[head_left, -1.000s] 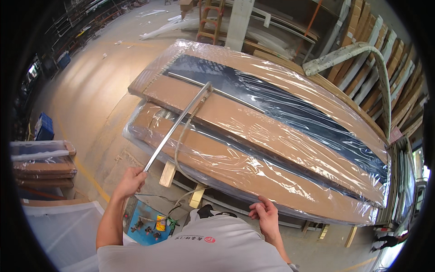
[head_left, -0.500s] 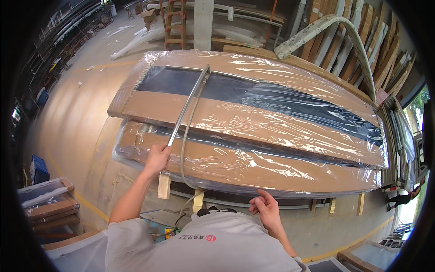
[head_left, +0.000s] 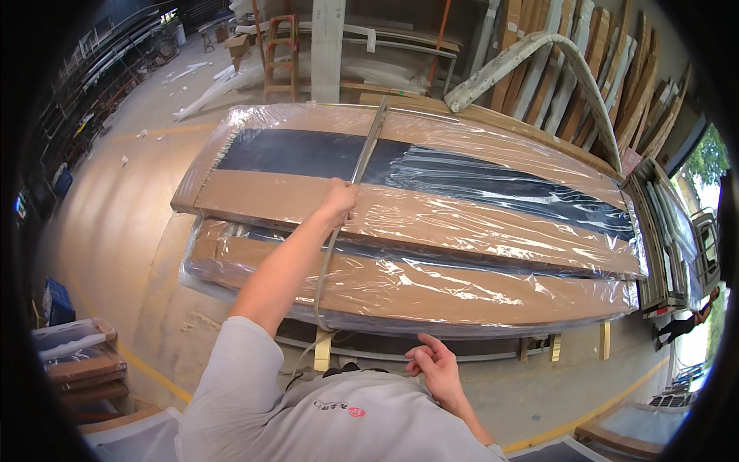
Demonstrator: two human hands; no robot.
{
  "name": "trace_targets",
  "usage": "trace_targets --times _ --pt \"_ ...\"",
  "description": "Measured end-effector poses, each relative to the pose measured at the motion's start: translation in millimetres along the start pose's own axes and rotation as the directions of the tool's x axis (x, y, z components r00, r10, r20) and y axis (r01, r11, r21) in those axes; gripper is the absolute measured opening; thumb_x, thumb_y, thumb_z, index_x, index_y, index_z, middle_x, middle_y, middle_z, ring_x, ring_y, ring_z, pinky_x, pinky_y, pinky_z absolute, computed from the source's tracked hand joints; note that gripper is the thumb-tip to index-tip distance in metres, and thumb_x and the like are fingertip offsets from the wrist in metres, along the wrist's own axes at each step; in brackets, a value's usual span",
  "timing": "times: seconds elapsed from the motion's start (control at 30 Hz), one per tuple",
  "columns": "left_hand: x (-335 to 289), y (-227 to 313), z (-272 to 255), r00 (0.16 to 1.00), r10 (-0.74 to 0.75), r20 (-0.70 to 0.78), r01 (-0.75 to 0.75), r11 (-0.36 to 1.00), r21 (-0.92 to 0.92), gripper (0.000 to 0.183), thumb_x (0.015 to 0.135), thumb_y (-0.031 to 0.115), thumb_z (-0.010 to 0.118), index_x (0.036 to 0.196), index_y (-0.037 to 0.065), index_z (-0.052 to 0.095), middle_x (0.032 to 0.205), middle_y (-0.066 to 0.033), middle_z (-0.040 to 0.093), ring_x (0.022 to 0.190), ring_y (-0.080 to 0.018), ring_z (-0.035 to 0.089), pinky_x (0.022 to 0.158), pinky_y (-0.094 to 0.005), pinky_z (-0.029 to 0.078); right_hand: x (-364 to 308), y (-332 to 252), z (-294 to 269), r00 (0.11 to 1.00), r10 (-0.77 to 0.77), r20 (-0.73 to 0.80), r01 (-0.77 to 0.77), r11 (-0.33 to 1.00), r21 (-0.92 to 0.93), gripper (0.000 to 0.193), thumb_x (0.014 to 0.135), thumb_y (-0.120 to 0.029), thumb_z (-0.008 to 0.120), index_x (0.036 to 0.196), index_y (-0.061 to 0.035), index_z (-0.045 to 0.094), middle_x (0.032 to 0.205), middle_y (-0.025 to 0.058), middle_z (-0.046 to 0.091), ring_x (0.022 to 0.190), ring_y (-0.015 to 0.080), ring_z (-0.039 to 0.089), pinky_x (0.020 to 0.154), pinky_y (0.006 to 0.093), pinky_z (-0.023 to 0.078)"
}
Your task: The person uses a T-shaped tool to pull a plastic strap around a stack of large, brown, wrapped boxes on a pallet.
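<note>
My left hand (head_left: 339,202) is closed round a long, slim metal wand (head_left: 370,138), with the arm reaching over the packages. The wand slants away across the upper package, its far end at that package's far edge. A pale hose (head_left: 322,277) hangs from it down over the near edge. The upper package (head_left: 269,190), brown cardboard with a dark middle strip under glossy clear film, lies on a similar wrapped lower package (head_left: 431,289). My right hand (head_left: 435,369) holds nothing, fingers loosely bent and apart, just in front of the lower package's near edge.
Wooden supports (head_left: 322,350) show under the stack. A curved, pale wrapped piece (head_left: 589,69) arches behind it, before leaning wrapped lengths (head_left: 531,69). An orange ladder (head_left: 282,58) stands at the back. More wrapped packages (head_left: 81,362) lie at left; a person (head_left: 685,323) is far right.
My left hand has moved away from me and to the right with the wand, from the near package's edge out over the upper package. My right hand stays nearly in place.
</note>
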State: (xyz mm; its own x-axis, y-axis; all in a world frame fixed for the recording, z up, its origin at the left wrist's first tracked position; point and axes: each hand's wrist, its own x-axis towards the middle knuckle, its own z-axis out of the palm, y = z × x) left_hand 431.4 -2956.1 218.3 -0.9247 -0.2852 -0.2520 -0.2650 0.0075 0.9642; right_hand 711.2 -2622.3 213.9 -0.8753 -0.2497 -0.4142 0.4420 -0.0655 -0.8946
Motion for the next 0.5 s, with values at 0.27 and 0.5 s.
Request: trace_targets --times 0.27,0.5 --pt "-123 -11 -1 0.987 -0.161 0.021 0.161 0.987 -0.005 0.023 0.098 0.017 0.054 0.081 0.001 0.057 0.062 -0.0051 0.051 0.047 -0.0133 0.048 0.038 -0.0298 0.039 -32 33 -65 0.971 -0.012 -0.238 0.052 0.986 0.159 0.037 0.1 -0.007 0.053 0.135 0.004 0.048 0.097 0.0146 0.068 0.073 0.0185 0.067 0.064 0.0285 0.053" --pt "-30 7 -5 0.989 -0.035 -0.143 0.031 0.999 -0.03 0.023 0.098 0.016 0.055 0.1 -0.007 0.058 0.064 -0.0057 0.048 0.048 -0.0145 0.044 0.038 -0.033 0.038 -37 12 -74 0.993 -0.069 -0.098 0.075 0.995 0.064 0.04 0.1 -0.007 0.053 0.137 0.0054 0.046 0.097 0.0139 0.068 0.074 0.0186 0.066 0.065 0.0297 0.053"
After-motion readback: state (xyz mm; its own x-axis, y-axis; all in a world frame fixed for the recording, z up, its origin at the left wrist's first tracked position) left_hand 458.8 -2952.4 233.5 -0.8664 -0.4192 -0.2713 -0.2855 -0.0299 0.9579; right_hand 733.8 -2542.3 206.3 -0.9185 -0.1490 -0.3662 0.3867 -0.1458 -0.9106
